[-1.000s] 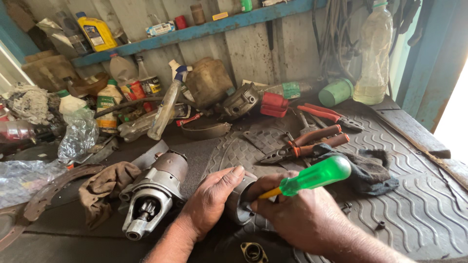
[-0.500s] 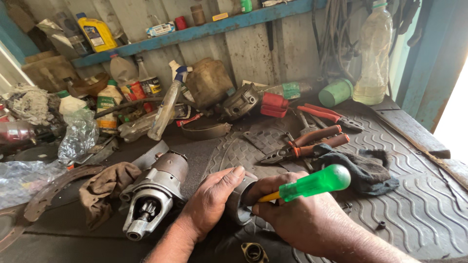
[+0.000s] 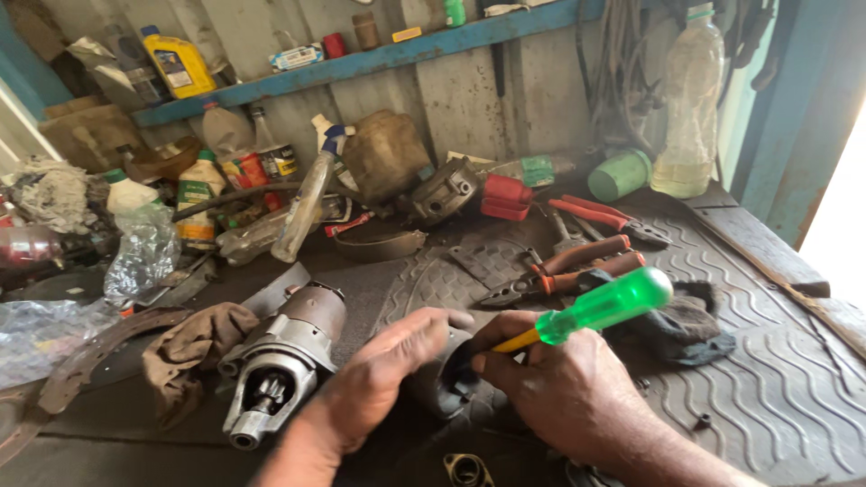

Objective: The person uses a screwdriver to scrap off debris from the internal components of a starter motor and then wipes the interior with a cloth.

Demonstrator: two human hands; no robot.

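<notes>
Our left hand [image 3: 388, 374] gripped a dark metal housing [image 3: 451, 383] while our right hand [image 3: 550, 392] grasped a green-handled screwdriver [image 3: 600, 309] near a starter motor [image 3: 280, 361].

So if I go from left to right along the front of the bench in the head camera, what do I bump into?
Brown rag → starter motor → left hand → dark round part it steadies → right hand → green-handled screwdriver → dark cloth.
</notes>
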